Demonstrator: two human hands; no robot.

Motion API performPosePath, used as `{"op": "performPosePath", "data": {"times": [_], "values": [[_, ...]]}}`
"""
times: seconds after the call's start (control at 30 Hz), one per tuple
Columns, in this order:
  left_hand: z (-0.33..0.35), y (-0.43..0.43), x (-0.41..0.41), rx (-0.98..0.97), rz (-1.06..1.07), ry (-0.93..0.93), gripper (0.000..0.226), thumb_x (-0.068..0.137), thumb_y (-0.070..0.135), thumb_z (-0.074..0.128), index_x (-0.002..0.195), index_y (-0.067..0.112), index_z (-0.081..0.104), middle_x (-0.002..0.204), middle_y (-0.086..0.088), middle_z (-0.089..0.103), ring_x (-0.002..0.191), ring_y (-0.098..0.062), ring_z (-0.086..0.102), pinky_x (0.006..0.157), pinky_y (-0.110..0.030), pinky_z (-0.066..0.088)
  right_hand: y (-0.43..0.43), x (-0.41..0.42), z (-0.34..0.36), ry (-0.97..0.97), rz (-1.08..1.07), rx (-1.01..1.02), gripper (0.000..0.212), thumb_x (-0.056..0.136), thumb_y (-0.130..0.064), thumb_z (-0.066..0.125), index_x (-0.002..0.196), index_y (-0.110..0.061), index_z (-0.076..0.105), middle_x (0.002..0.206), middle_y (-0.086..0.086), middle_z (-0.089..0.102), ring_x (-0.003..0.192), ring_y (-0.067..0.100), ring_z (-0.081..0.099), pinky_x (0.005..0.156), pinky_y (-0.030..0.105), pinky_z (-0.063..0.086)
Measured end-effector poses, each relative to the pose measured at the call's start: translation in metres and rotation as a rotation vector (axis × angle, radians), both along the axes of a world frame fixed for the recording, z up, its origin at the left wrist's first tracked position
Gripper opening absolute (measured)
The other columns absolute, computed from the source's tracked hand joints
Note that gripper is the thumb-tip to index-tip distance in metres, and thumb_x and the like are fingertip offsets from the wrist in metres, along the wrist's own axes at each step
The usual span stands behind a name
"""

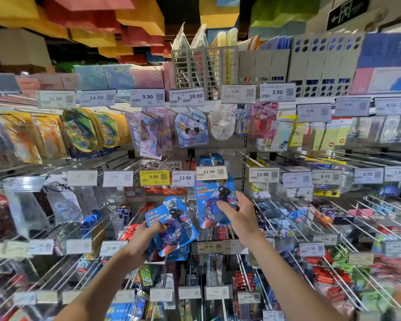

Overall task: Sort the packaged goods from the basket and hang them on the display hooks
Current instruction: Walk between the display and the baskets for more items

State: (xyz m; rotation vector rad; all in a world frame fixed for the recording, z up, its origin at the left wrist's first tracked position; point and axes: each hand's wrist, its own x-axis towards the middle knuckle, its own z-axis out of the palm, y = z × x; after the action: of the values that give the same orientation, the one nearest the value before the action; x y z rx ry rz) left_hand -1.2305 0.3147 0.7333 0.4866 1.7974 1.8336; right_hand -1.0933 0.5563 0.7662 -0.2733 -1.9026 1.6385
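My left hand (pixel 148 237) grips a small stack of blue blister packs (pixel 171 224), each with a round blue toy and a dark figure printed on it. My right hand (pixel 235 210) pinches one more blue pack (pixel 208 200) of the same kind, held up against the display hook under the 11.90 price tag (pixel 210 172). The pack's top edge sits just below that tag; whether it hangs on the hook is hidden. No basket is in view.
Rows of wire display hooks (pixel 287 218) with price tags fill the wall in front. Hanging packs (pixel 190 130) crowd the row above; file boxes (pixel 264 66) stand on the top shelf. Long bare hooks jut out on the right.
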Motion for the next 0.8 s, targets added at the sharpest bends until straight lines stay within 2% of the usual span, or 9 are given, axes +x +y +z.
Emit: {"op": "performPosePath", "data": {"times": [0.07, 0.13, 0.17, 0.27, 0.4, 0.5, 0.57, 0.7, 0.8], "values": [[0.002, -0.001, 0.002, -0.007, -0.022, 0.013, 0.057, 0.06, 0.022, 0.073, 0.109, -0.001, 0.056, 0.091, -0.024, 0.068, 0.067, -0.031, 0.062, 0.055, -0.03, 0.046, 0.003, 0.007, 0.006, 0.022, 0.036, 0.024, 0.028, 0.095, -0.003, 0.068, 0.097, -0.03, 0.06, 0.085, -0.017, 0.07, 0.086, -0.013, 0.067, 0.072, 0.007, 0.05], [0.003, -0.004, 0.001, 0.006, -0.044, 0.014, 0.051, 0.065, 0.018, 0.07, 0.11, -0.001, 0.055, 0.089, -0.024, 0.067, 0.066, -0.03, 0.063, 0.055, -0.031, 0.045, 0.009, 0.01, 0.016, 0.063, 0.061, 0.049, 0.028, 0.091, -0.006, 0.073, 0.097, -0.029, 0.059, 0.083, -0.016, 0.068, 0.082, -0.019, 0.064, 0.07, 0.004, 0.047], [0.002, -0.006, -0.001, 0.009, -0.034, 0.024, 0.053, 0.065, 0.018, 0.072, 0.11, -0.001, 0.054, 0.089, -0.026, 0.064, 0.065, -0.032, 0.059, 0.055, -0.032, 0.041, 0.012, 0.008, 0.021, 0.088, 0.073, 0.085, 0.023, 0.086, -0.017, 0.076, 0.104, -0.023, 0.063, 0.09, -0.011, 0.073, 0.089, -0.011, 0.067, 0.076, 0.009, 0.05], [-0.006, -0.01, -0.012, 0.039, -0.056, 0.055, 0.064, 0.056, 0.026, 0.086, 0.107, 0.002, 0.055, 0.094, -0.027, 0.057, 0.071, -0.036, 0.04, 0.057, -0.038, 0.025, 0.013, 0.003, 0.042, 0.114, 0.066, 0.117, 0.066, 0.079, -0.046, 0.077, 0.134, -0.016, 0.057, 0.125, -0.007, 0.07, 0.118, 0.012, 0.065, 0.102, 0.039, 0.052], [0.013, -0.018, 0.004, 0.064, -0.193, 0.075, 0.07, 0.048, 0.022, 0.083, 0.11, 0.002, 0.058, 0.093, -0.025, 0.062, 0.077, -0.035, 0.054, 0.065, -0.04, 0.044, 0.025, 0.001, 0.044, 0.114, 0.048, 0.048, 0.026, 0.094, -0.022, 0.072, 0.118, -0.027, 0.062, 0.111, -0.006, 0.075, 0.099, 0.012, 0.073, 0.071, 0.025, 0.057], [0.032, -0.024, 0.013, 0.162, -0.358, 0.082, 0.051, 0.052, 0.023, 0.074, 0.099, 0.002, 0.075, 0.085, -0.022, 0.072, 0.07, -0.029, 0.07, 0.062, -0.033, 0.059, 0.033, 0.003, 0.037, 0.166, 0.048, -0.154, 0.048, 0.086, -0.029, 0.077, 0.129, -0.02, 0.059, 0.118, 0.006, 0.073, 0.097, 0.021, 0.074, 0.051, 0.021, 0.05], [0.05, -0.024, 0.019, 0.278, -0.391, 0.106, 0.04, 0.047, 0.036, 0.086, 0.072, 0.005, 0.077, 0.066, -0.011, 0.068, 0.055, -0.021, 0.065, 0.055, -0.027, 0.054, 0.033, 0.009, 0.035, 0.156, 0.032, -0.242, 0.057, 0.084, -0.028, 0.078, 0.136, -0.021, 0.055, 0.118, 0.004, 0.072, 0.096, 0.02, 0.074, 0.052, 0.023, 0.05], [0.084, -0.014, 0.017, 0.446, -0.385, -0.005, 0.058, 0.017, 0.045, 0.091, 0.056, 0.006, 0.072, 0.053, -0.006, 0.061, 0.043, -0.016, 0.059, 0.044, -0.02, 0.049, 0.029, 0.029, 0.014, 0.059, -0.01, -0.044, 0.024, 0.097, -0.007, 0.065, 0.118, -0.019, 0.063, 0.105, -0.004, 0.074, 0.095, 0.004, 0.071, 0.072, 0.019, 0.056], [0.111, 0.007, 0.024, 0.676, -0.541, -0.073, 0.046, 0.079, 0.025, 0.069, 0.108, -0.011, 0.07, 0.101, -0.03, 0.072, 0.094, -0.035, 0.073, 0.085, -0.041, 0.06, 0.025, 0.034, -0.005, -0.01, -0.006, -0.056, 0.019, 0.092, -0.007, 0.071, 0.108, -0.011, 0.061, 0.099, -0.002, 0.072, 0.091, 0.008, 0.072, 0.068, 0.016, 0.055]]}}
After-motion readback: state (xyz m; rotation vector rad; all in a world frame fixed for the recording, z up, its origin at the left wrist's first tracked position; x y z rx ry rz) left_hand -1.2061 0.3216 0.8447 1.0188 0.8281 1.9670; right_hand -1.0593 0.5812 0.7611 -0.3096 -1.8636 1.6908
